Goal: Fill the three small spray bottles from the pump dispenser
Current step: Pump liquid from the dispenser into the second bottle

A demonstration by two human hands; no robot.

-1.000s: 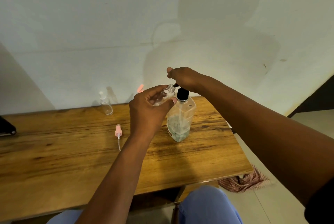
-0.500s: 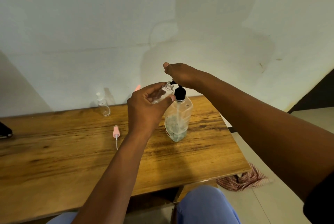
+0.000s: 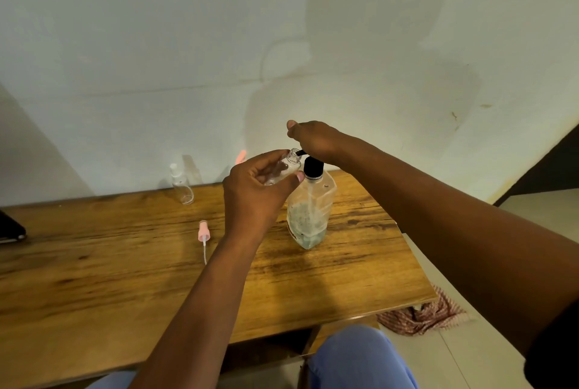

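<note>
I hold a small clear spray bottle [image 3: 283,167], cap off and tilted, with its open neck right at the black spout of the pump dispenser [image 3: 310,210], a clear bottle with a black collar that stands upright on the wood with a little pale greenish liquid at its bottom. A second small clear spray bottle [image 3: 182,185] with a clear top stands upright near the wall, well apart to the left, and a pink spray head [image 3: 203,233] with its thin white tube lies flat between the two.
</note>
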